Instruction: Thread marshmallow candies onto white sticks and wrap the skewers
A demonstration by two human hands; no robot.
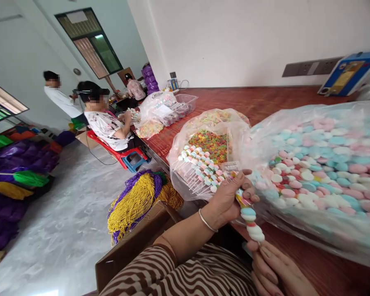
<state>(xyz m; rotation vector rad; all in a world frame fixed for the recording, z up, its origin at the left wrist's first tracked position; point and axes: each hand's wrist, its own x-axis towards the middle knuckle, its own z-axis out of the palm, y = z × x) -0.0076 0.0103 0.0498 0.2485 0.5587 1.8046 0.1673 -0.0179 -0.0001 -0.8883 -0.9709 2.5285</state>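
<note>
Pink, white and blue puffy candies, like marshmallows, are threaded on a candy skewer (249, 216) that slants between my hands. My left hand (230, 196), with a bangle at the wrist, is closed around its upper part, where a clear printed wrapper (232, 166) sticks out above the fingers. How far that wrapper covers the skewer is hidden by my fingers. At the lower end my right hand (273, 269) pinches the stick just below a white candy. Beyond my left hand, several finished skewers (200, 166) lie in rows on an open plastic bag.
A big clear bag of loose candies (336, 164) lies on the red table (265, 96) at right. Behind the skewers is a bag of small colourful candies (209, 144). Bead strings (132, 205) hang beside a cardboard box (135, 242). A seated co-worker (106, 127) handles skewers farther along.
</note>
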